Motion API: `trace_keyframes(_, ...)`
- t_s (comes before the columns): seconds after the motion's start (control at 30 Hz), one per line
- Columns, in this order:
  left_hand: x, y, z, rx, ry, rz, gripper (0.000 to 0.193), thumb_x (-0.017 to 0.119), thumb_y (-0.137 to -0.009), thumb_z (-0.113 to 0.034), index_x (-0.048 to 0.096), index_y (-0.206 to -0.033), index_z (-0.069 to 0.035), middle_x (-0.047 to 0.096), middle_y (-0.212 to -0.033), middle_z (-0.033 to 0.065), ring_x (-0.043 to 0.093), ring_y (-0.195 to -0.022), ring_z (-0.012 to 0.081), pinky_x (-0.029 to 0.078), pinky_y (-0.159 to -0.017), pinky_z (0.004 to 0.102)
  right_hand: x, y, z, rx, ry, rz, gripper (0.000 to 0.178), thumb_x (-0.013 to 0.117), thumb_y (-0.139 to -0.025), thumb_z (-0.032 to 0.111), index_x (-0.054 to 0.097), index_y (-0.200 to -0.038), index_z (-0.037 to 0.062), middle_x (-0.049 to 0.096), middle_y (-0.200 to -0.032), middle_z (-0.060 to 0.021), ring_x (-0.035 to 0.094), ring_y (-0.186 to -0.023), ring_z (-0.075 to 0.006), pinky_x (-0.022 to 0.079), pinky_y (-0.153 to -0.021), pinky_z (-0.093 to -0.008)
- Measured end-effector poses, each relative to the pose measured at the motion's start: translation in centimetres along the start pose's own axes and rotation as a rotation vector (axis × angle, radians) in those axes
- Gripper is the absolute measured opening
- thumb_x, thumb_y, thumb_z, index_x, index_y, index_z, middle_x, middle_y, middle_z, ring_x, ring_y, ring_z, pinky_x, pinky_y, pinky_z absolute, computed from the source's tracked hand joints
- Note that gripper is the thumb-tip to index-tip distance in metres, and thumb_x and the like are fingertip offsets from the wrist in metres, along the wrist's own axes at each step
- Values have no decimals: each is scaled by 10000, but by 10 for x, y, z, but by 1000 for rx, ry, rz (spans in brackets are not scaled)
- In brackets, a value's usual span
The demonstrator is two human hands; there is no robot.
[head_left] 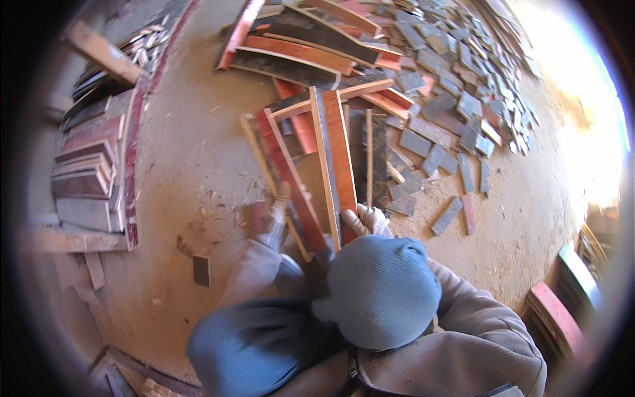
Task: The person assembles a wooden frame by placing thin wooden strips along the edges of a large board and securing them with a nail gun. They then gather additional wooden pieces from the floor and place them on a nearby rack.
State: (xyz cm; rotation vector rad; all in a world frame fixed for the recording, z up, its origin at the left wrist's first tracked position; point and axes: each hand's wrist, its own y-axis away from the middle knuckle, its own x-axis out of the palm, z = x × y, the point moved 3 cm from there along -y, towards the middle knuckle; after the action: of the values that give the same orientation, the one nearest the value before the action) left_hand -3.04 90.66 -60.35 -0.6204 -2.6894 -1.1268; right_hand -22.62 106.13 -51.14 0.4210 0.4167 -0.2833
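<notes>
My left hand (280, 198), in a pale glove, grips the edge of a long dark-red plywood strip (286, 155) with a light wood edge. The strip slants away from me, its near end by my legs. My right hand (366, 219), gloved too, closes round the near part of an orange-faced plywood strip (339, 152). A pale edge runs along this strip's left side, and its far end points away from me. Rounded blue cloth (380, 291) hides the near ends of the strips and part of my right forearm.
Long plywood strips (297, 49) lie heaped ahead. To their right spreads a pile of small dark plywood blocks (456, 86). Boards are stacked (83, 175) at the left, beside a red-edged ledge (134, 165). One dark block (202, 270) lies left of my legs; red boards (555, 314) stand at right.
</notes>
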Motion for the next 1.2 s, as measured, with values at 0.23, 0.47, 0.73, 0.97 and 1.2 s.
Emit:
trace_keyframes(0.23,-3,29,-12,-49,168,70,522,716,-944,-461,709,-1151,18,761,-1049,151,723,-937,235,583,-884,367,38,-53,31,-158,675,425,577,393,-1086,595,709,-975,126,698,-764,-173,715,-745,-389,577,-681,-511)
trace_keyframes(0.47,-4,13,0,-36,244,-91,542,741,-928,-414,663,-1233,28,748,-1058,189,735,-963,270,589,-931,393,-60,-78,-70,432,678,-351,950,776,-858,597,474,-1454,-79,629,-1349,-310,642,-1241,-433,522,-1030,-461)
trace_keyframes(0.73,-19,-19,28,-60,297,-56,526,772,-921,-352,635,-1256,29,737,-1099,218,743,-957,311,605,-912,415,-62,-82,-86,392,460,-256,575,855,-813,407,664,-1130,-34,694,-1138,-263,678,-1101,-419,551,-921,-481)
trace_keyframes(0.97,-35,-8,27,-61,352,-167,519,801,-901,-349,641,-1251,-2,718,-1115,165,735,-953,298,610,-892,413,-41,-72,-79,90,40,-379,486,761,-912,322,635,-1265,12,729,-1070,-228,720,-1012,-361,564,-891,-442)
trace_keyframes(1.2,-33,1,24,-139,357,-142,552,818,-895,-407,649,-1249,-19,703,-1120,125,697,-958,262,587,-896,400,-9,-89,-32,17,675,-490,670,690,-956,475,484,-1393,11,666,-1100,-290,684,-975,-491,541,-859,-557)
